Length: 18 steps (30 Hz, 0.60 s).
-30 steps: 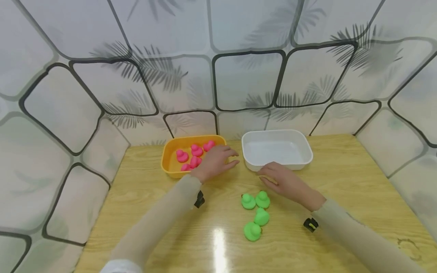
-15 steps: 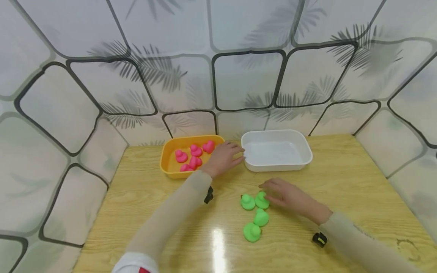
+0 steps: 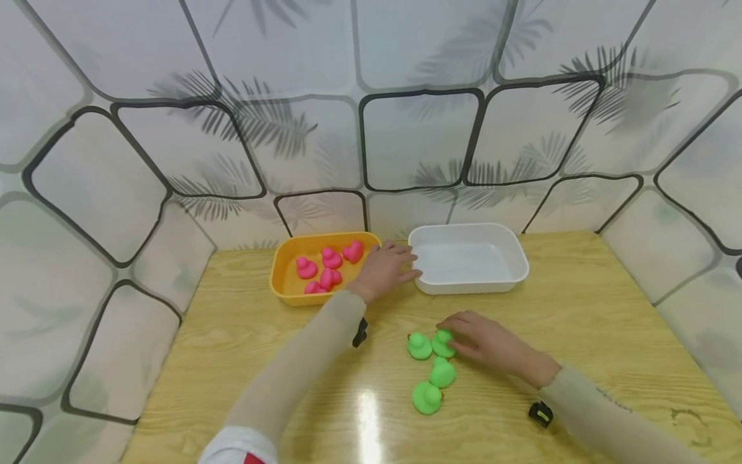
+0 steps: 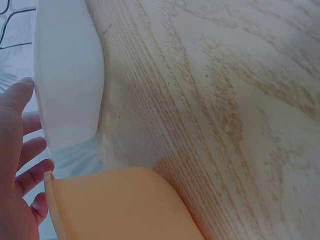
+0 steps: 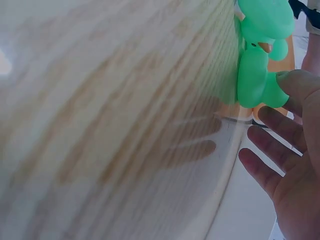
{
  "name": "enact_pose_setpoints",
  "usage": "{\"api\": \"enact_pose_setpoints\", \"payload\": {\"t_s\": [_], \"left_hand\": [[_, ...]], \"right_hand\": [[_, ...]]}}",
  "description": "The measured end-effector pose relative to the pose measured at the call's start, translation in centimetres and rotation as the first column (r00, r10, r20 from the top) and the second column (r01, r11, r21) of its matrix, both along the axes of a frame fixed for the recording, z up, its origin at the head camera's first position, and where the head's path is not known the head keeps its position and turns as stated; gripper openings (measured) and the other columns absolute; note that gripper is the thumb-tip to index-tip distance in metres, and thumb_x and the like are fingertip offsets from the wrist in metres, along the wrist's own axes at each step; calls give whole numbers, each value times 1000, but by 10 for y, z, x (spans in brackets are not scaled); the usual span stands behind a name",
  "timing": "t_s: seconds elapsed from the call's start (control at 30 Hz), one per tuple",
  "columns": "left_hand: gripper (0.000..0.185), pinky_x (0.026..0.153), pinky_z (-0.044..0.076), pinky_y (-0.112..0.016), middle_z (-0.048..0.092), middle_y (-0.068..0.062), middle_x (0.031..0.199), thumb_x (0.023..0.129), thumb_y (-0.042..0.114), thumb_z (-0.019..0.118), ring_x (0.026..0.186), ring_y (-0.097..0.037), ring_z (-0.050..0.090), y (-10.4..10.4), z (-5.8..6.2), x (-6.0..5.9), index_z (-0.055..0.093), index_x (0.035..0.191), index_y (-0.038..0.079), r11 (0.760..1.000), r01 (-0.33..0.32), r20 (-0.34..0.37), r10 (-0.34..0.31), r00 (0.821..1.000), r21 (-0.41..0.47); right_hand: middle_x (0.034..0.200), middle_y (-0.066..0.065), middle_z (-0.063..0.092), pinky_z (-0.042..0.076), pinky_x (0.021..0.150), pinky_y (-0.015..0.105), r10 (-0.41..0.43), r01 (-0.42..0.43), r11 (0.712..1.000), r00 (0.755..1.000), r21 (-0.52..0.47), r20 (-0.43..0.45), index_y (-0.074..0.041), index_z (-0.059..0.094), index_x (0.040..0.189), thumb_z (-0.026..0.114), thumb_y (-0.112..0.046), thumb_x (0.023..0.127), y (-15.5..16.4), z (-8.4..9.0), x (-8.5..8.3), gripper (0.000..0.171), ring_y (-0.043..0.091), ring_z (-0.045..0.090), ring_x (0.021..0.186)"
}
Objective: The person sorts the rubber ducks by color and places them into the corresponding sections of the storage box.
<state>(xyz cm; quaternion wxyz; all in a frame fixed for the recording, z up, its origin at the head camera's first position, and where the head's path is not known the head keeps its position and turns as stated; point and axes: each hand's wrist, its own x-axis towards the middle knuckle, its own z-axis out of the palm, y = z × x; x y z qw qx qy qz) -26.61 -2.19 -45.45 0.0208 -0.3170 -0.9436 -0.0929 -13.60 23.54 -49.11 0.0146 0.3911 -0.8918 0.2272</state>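
My left hand (image 3: 387,269) reaches past the orange tub, its fingertips right at the near-left rim of the white tub (image 3: 472,288). In the left wrist view the thumb (image 4: 21,92) lies against that rim and the fingers are loosely spread. My right hand (image 3: 487,341) has thumb and forefinger at the head of a green rubber duck (image 3: 442,345), on either side of it. The right wrist view shows this duck (image 5: 252,80) upright, with the other fingers extended. Several green ducks stand together on the table, including one duck (image 3: 427,397) nearest me.
The orange tub (image 3: 282,298) stands left of the white one and holds several pink rubber ducks (image 3: 332,258). Both tubs are near the patterned wall (image 3: 423,142) behind the wooden table (image 3: 249,361). No duck shows inside the white tub.
My left hand has moved right, from over the orange tub's edge to the white tub's rim. My right hand has come down from before the white tub to the upper right green duck.
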Motion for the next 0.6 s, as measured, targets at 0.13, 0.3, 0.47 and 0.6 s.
{"api": "enact_pose_setpoints", "payload": {"t_s": [0.13,0.3,0.47,0.6], "left_hand": [[54,113,41,-50,57,0,153,102,59,57,134,-24,49,0,0,1,66,142,23,1000,-14,18,14,1000,-21],[55,115,39,-51,54,1,155,102,59,56,136,-25,48,-1,-2,3,65,144,24,1000,-18,33,18,999,-24],[55,116,38,-52,53,1,157,103,58,56,138,-25,47,0,-4,3,63,145,23,1000,-18,39,18,999,-2],[55,115,39,-52,53,1,156,104,57,56,137,-25,48,0,-3,4,63,146,22,1000,-19,31,19,999,5]], "right_hand": [[124,2,69,56,97,43,-10,9,1000,1000,8,14,-8,68,131,74,-19,97,-1,-2,0,36,20,65,113],[119,0,71,57,94,41,-29,29,1000,999,3,31,-9,69,128,74,-20,98,0,-3,1,33,18,66,108],[116,1,72,58,92,43,-45,46,999,998,-22,37,-8,70,126,76,-18,96,5,-4,1,33,19,68,105],[117,3,73,57,93,45,-55,56,998,998,-14,34,-7,70,126,76,-17,95,11,-3,0,33,22,68,107]]}}
